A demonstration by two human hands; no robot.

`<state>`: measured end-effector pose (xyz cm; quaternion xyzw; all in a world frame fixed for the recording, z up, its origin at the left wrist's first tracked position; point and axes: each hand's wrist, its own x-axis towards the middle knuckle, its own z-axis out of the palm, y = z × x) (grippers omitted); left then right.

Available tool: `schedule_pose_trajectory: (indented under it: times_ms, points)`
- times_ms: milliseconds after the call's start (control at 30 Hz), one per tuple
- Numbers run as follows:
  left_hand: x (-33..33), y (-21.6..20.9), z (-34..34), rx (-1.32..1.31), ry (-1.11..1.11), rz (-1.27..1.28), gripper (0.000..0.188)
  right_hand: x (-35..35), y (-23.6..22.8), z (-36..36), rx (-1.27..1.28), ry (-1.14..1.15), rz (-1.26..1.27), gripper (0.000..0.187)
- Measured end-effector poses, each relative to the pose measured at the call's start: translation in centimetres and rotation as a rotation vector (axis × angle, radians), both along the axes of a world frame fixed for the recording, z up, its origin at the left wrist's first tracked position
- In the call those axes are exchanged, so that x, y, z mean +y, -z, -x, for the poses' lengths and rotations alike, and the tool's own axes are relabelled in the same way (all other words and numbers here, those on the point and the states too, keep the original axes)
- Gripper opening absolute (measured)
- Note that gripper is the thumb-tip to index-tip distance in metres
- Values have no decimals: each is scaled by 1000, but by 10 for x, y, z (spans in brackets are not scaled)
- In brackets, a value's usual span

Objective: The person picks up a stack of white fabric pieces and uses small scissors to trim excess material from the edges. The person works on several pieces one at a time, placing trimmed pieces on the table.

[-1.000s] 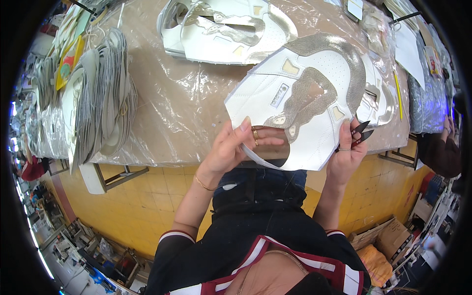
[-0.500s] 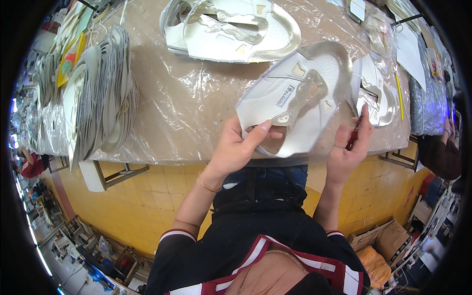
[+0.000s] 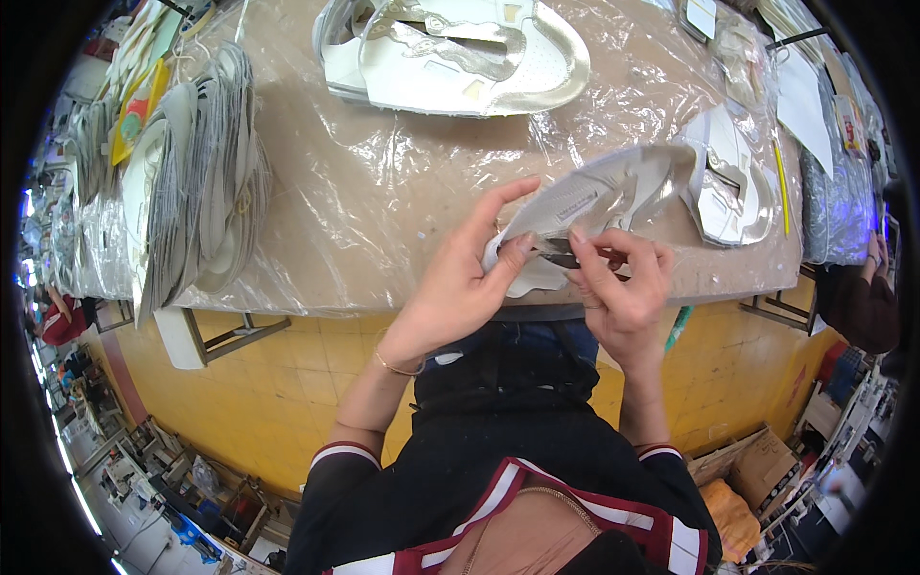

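Observation:
My left hand (image 3: 450, 278) grips the edge of a white and silver shoe upper (image 3: 628, 187), thumb on top, index finger stretched out along the side. The upper is tilted above the near part of the table, and its inner lining shows. In my right hand (image 3: 628, 287) is a pair of small snips (image 3: 559, 253) with a dark red handle. Their dark blades meet the near edge of the upper, close to my left thumb. Whether they are cutting a thread there is too small to tell.
More uppers lie stacked at the table's far middle (image 3: 460, 91), and others at the right (image 3: 719, 206). A thick bundle of uppers (image 3: 206, 182) hangs over the left edge. Clear plastic covers the brown table (image 3: 355, 220). A thin yellow stick (image 3: 781, 189) lies far right.
The upper has been tipped over, from showing its outer face to showing its lining. My right hand has come left with the snips, up to the upper's near edge.

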<state>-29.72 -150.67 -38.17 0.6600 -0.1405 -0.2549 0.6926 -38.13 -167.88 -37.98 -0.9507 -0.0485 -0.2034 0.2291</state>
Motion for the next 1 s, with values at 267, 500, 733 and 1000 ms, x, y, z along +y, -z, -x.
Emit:
schedule_pose_trajectory:
  times_ms: [267, 500, 733, 1000]
  points:
    - [11, -7, -25, 383, 217, -10, 28, -13, -12, -5, -27, -98, 110, 37]
    - [10, 0, -31, 410, 297, -42, 29, -17, -3, -9, -18, -128, 58, 35]
    - [11, -8, -31, 347, 309, 47, 40, -22, -3, -5, 36, -149, -48, 35]
    - [11, -15, -36, 274, 396, 85, 41, -21, -4, -1, 31, -128, -134, 39]
